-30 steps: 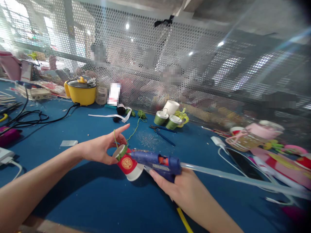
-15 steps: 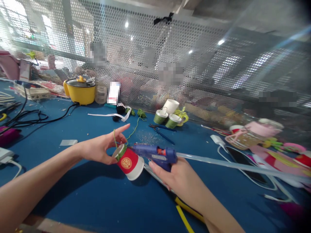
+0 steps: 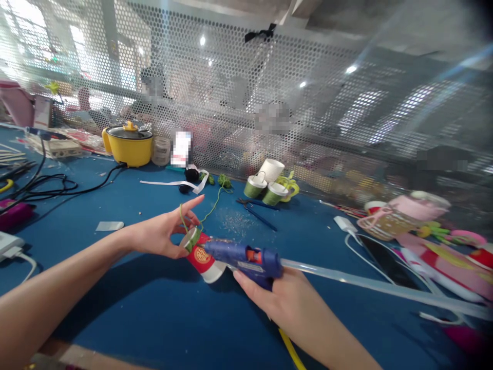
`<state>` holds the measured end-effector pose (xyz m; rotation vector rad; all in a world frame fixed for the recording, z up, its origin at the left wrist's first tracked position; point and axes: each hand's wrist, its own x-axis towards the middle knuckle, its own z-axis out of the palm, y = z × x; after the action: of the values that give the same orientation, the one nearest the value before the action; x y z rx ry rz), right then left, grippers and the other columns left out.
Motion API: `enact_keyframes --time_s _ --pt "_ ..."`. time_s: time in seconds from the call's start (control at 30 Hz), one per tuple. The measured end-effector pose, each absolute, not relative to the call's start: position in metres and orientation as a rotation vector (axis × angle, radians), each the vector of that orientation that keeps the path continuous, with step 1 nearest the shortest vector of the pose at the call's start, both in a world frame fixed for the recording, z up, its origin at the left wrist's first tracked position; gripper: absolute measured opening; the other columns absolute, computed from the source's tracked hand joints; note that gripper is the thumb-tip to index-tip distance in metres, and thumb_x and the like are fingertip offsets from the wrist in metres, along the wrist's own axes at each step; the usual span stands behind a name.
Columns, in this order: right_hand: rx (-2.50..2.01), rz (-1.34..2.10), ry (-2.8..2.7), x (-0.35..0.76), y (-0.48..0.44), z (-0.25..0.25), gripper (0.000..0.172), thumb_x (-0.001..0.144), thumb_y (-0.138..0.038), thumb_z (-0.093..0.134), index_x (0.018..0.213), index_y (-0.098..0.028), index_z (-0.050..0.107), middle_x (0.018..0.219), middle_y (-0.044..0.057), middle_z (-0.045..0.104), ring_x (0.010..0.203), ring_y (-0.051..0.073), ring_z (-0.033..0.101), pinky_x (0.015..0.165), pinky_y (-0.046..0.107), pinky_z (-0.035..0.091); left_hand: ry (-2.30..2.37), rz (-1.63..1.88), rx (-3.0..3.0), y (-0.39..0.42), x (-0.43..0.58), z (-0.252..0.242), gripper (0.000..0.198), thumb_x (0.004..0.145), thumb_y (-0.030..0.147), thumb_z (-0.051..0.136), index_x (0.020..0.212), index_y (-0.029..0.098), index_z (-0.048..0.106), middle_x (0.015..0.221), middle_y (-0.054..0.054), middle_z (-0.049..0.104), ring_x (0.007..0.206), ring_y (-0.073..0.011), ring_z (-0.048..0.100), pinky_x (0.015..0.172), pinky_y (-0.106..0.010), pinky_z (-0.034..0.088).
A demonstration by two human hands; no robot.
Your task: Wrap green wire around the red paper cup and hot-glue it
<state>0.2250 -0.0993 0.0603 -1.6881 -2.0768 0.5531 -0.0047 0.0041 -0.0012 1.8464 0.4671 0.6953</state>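
My left hand (image 3: 175,231) grips a red and white paper cup (image 3: 202,259) near its rim, with the index finger stretched out. The cup is tilted, and green yarn (image 3: 195,237) is wound around the rim end. A strand of this yarn passes over my left fingers and runs back to a small green yarn ball (image 3: 224,180). In my right hand (image 3: 283,295) is a blue glue gun (image 3: 246,259), its nozzle close to the yarn-wrapped part of the cup; contact cannot be made out. A long clear glue stick (image 3: 346,279) sticks out of its back.
Green-wrapped cups (image 3: 254,186) stand by the perforated metal screen (image 3: 231,92). Blue-handled pliers (image 3: 259,213) lie in front of them. A yellow electric pot (image 3: 131,149) and black cables are at left. A phone (image 3: 387,262) with white cords lies at right.
The glue gun has swung lower across the cup, covering more of its base, and its glue stick has dropped at the right. My left hand holds the cup nearly still.
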Motion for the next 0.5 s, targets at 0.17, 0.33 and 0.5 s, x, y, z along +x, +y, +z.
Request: enact_keyframes --time_s 0.17,0.33,0.5 --pt "-1.684 0.513 -2.104 0.2235 -0.1017 0.057 0.023 0.082 -0.034 0.051 0.088 -0.022 0.07 0.08 0.003 0.072 0.075 0.022 0.066 0.072 0.032 0.052 0.478 0.708 1.851 0.0046 -0.0041 -0.002 0.103 0.066 0.008 0.065 0.144 0.034 0.002 0.111 -0.005 0.043 0.099 -0.0179 0.055 0.098 -0.048 0.041" --pt "-1.638 0.577 -2.104 0.2264 -0.0999 0.0597 0.024 0.083 -0.034 0.05 0.09 -0.023 0.07 0.081 0.001 0.073 0.074 0.021 0.067 0.07 0.03 0.053 0.475 0.682 1.85 0.0033 -0.0043 -0.0002 0.105 0.065 0.006 0.064 0.144 0.035 0.001 0.116 -0.006 0.04 0.102 -0.0176 0.053 0.096 -0.044 0.043" --pt "-1.608 0.543 -2.031 0.2286 -0.0942 0.0641 0.02 0.08 -0.033 0.054 0.083 -0.024 0.071 0.071 0.0 0.072 0.069 0.021 0.067 0.065 0.03 0.054 0.464 0.663 1.872 0.0019 -0.0052 0.0019 0.104 0.066 0.005 0.063 0.144 0.036 0.003 0.119 -0.006 0.039 0.108 -0.0195 0.05 0.095 -0.042 0.044"
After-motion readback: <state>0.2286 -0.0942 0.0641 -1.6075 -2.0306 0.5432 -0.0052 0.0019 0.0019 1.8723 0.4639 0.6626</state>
